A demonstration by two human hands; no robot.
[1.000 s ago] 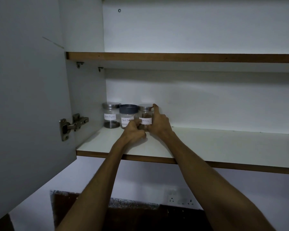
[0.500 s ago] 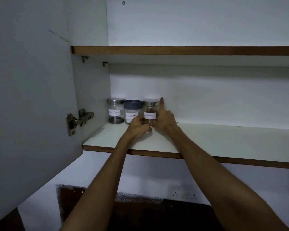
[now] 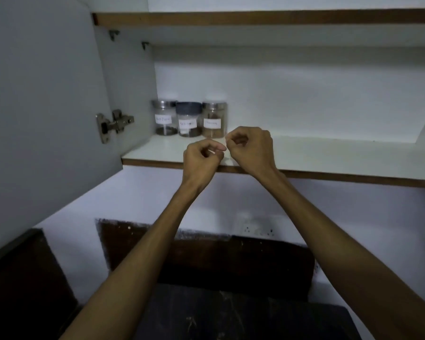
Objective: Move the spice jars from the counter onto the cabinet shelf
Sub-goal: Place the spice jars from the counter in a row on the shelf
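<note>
Three labelled spice jars stand in a row at the back left of the white cabinet shelf [image 3: 329, 155]. The left jar [image 3: 164, 117] has a silver lid, the middle jar [image 3: 189, 119] a dark lid, and the right jar [image 3: 214, 120] a silver lid and brown contents. My left hand [image 3: 203, 160] hovers at the shelf's front edge with fingers curled and nothing in it. Beside it, my right hand [image 3: 252, 148] is curled too and holds nothing. Both hands are clear of the jars.
The open cabinet door [image 3: 42, 106] with its metal hinge [image 3: 114, 123] stands at the left. A second shelf [image 3: 255, 18] runs above. Below lie a dark counter [image 3: 231, 315], a wall socket [image 3: 258, 227] and a dark backsplash.
Both hands have let go of the right jar and pulled back toward the shelf's front edge, fingers curling closed. The view has tilted down, showing the counter.
</note>
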